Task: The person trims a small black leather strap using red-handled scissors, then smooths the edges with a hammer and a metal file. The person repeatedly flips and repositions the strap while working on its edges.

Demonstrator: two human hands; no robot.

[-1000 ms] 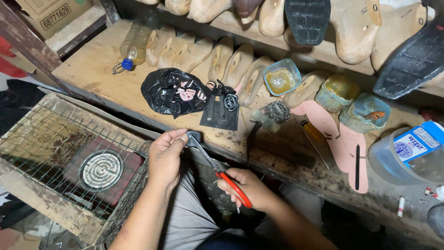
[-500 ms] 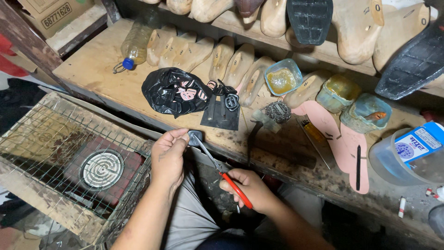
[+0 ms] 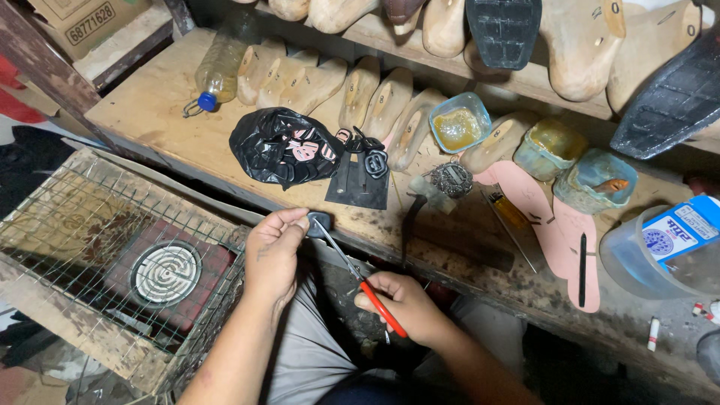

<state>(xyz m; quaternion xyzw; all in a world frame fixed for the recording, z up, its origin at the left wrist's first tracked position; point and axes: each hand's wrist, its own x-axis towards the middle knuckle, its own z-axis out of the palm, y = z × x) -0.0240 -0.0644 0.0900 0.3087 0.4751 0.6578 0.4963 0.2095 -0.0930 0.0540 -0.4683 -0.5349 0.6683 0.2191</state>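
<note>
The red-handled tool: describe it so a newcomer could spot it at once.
Start at the wooden workbench and drop to its front edge. There the right hand holds a slim red-handled metal tool, its tip meeting a small dark piece in the left hand. Nothing nearby has a bright red handle.

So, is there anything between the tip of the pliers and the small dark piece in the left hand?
Nothing visible. The right hand holds the red-handled pliers, and their tip already meets the small dark piece pinched in the left hand. No other object lies between them.
</note>
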